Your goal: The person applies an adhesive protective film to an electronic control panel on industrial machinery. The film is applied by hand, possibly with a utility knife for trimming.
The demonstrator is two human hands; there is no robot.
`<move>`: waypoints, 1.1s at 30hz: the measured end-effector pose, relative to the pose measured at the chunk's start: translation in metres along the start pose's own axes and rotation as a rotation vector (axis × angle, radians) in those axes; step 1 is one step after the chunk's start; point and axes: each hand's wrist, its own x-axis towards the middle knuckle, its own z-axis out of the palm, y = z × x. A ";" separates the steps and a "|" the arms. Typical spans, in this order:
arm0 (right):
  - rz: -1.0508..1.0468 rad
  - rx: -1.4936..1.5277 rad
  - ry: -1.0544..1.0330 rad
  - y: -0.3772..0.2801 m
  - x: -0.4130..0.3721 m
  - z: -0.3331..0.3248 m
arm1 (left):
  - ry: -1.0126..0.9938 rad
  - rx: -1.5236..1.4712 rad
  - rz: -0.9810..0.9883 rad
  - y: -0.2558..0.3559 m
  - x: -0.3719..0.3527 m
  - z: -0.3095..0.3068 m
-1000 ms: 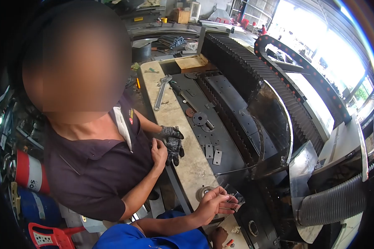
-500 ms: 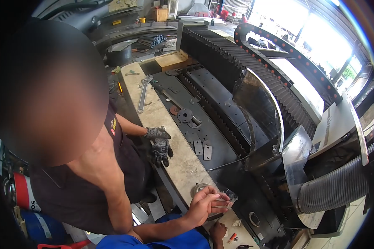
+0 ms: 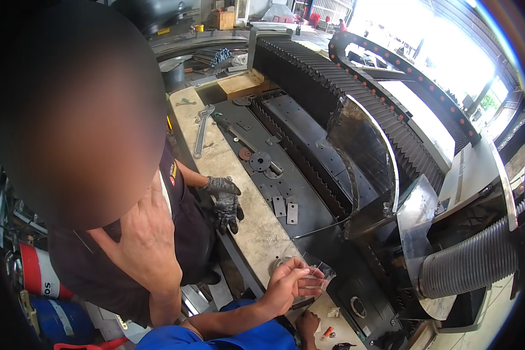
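My left hand (image 3: 291, 283) is held over the bench's near end, thumb and fingers pinched around what looks like a small clear plastic piece (image 3: 326, 273). Its exact kind is too faint to tell. Below and behind that hand, a round metal part (image 3: 277, 264) is partly covered. My right hand (image 3: 307, 324) rests low at the bench edge with curled fingers; anything inside it is hidden. Close to its right lies a small orange object (image 3: 328, 333), with a dark item (image 3: 344, 346) at the frame's bottom edge.
A co-worker stands at left, one hand (image 3: 151, 239) bare, the other in a dark glove (image 3: 220, 186) with a second glove (image 3: 227, 213). An adjustable wrench (image 3: 202, 131) lies on the pale bench edge (image 3: 239, 204). Metal plates (image 3: 291, 213), a bellows-covered machine (image 3: 356, 87) and ribbed hose (image 3: 469, 265) are beyond.
The co-worker's bare hand has risen from beside my left arm to the neck, and their head has shifted right. My own hands have hardly moved.
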 end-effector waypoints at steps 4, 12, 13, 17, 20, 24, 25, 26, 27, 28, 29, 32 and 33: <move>-0.005 0.005 0.008 0.002 0.000 0.001 | 0.013 0.008 -0.003 0.002 0.000 0.003; 0.003 0.056 -0.013 0.000 0.001 -0.004 | 0.007 -0.001 -0.022 -0.002 0.002 0.001; 0.009 0.056 -0.013 0.001 0.000 -0.004 | 0.010 0.002 -0.020 -0.002 0.002 0.001; 0.006 0.067 -0.015 0.002 0.000 -0.004 | 0.029 0.030 -0.019 -0.002 0.002 0.004; 0.017 0.072 -0.010 0.001 0.001 -0.004 | -0.001 -0.010 -0.012 -0.004 0.003 0.002; 0.024 0.097 0.000 0.004 -0.001 0.001 | -0.006 -0.009 -0.029 -0.003 0.002 0.004; 0.031 0.097 0.002 0.004 -0.001 0.000 | -0.004 -0.002 -0.030 -0.003 0.002 0.004; 0.036 0.104 -0.013 0.003 -0.001 -0.002 | -0.001 0.004 -0.031 -0.003 0.002 0.005; 0.042 0.110 -0.028 0.003 -0.001 -0.003 | -0.005 0.005 -0.038 -0.003 0.002 0.005; 0.050 0.110 -0.025 0.002 -0.001 -0.004 | 0.005 0.014 -0.035 -0.003 0.002 0.006; 0.053 0.109 -0.030 0.001 0.000 -0.005 | 0.015 0.023 -0.032 -0.003 0.003 0.006; 0.049 0.106 -0.020 0.002 -0.001 -0.004 | 0.007 0.016 -0.032 -0.005 0.003 0.007; 0.036 0.104 -0.008 0.003 -0.002 -0.003 | 0.001 0.019 -0.039 -0.005 0.003 0.007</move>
